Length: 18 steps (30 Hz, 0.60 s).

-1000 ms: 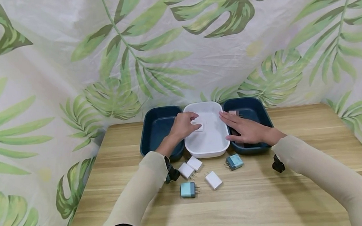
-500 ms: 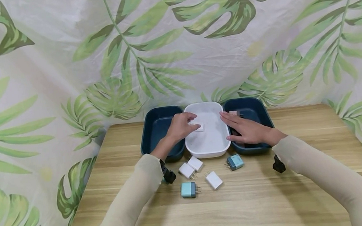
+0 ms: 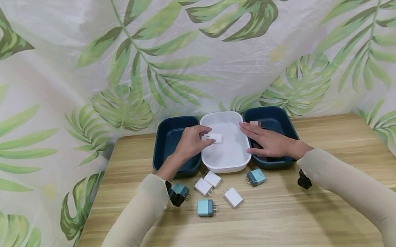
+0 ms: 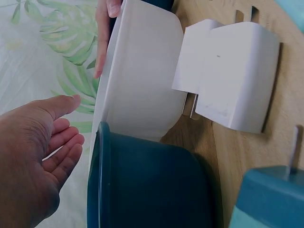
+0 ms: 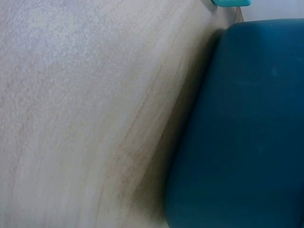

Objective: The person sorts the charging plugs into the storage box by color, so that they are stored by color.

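Observation:
In the head view a white plug charger [image 3: 215, 138] lies in the white tray [image 3: 232, 154]. My left hand [image 3: 190, 143] hovers over that tray's left rim, fingers loosely bent, thumb tip close to the charger. The left wrist view shows the same hand [image 4: 40, 142] with nothing in its grasp. My right hand [image 3: 273, 143] rests with straight fingers across the rims where the white tray meets the right navy tray [image 3: 279, 122]. Beneath it, a pinkish charger [image 3: 254, 123] and a dark piece are partly covered. The right wrist view shows no hand.
At left stands another navy tray [image 3: 175, 135]. In front of the trays lie several chargers on the wooden table [image 3: 265, 228]: white ones [image 3: 233, 197] and blue ones [image 3: 205, 208], one [image 3: 181, 190] beside my left wrist. A leaf-patterned cloth [image 3: 177, 62] hangs behind.
My left hand has drawn back slightly to the left from the white charger, which now shows more fully. The blue charger by my left wrist is more exposed. My right hand has stayed put.

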Each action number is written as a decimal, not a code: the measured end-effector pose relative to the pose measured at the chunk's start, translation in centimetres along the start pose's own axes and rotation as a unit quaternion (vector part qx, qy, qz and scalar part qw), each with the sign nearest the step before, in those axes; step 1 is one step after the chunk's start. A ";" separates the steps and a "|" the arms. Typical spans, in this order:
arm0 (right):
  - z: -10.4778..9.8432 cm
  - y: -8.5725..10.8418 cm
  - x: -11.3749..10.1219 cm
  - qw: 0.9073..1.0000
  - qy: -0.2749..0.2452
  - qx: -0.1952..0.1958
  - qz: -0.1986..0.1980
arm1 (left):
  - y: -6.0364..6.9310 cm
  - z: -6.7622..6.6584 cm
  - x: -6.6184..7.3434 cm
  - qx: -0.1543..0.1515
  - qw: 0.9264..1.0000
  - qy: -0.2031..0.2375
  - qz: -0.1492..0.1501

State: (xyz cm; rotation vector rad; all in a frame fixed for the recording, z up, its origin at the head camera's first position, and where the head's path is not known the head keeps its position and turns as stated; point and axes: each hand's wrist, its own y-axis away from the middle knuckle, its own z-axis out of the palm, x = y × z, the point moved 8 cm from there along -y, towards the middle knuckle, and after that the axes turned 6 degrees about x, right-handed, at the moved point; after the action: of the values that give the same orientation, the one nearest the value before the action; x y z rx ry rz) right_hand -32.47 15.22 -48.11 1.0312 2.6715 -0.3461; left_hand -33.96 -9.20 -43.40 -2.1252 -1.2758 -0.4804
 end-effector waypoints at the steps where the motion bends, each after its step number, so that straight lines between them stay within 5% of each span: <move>1: 0.0 0.0 0.0 1.000 -0.001 0.000 0.001 | 0.1 -0.1 0.1 0.001 1.000 0.000 0.005; 18: 0.1 0.0 0.3 1.000 -0.007 -0.003 0.008 | 3.3 -2.1 2.9 0.015 0.995 0.001 0.095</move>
State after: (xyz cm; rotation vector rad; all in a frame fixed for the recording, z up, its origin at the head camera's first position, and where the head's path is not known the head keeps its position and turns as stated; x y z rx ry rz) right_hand -32.67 15.38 -48.29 1.0444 2.6487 -0.3414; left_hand -29.68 -9.85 -41.20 -2.1928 -1.0593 -0.3785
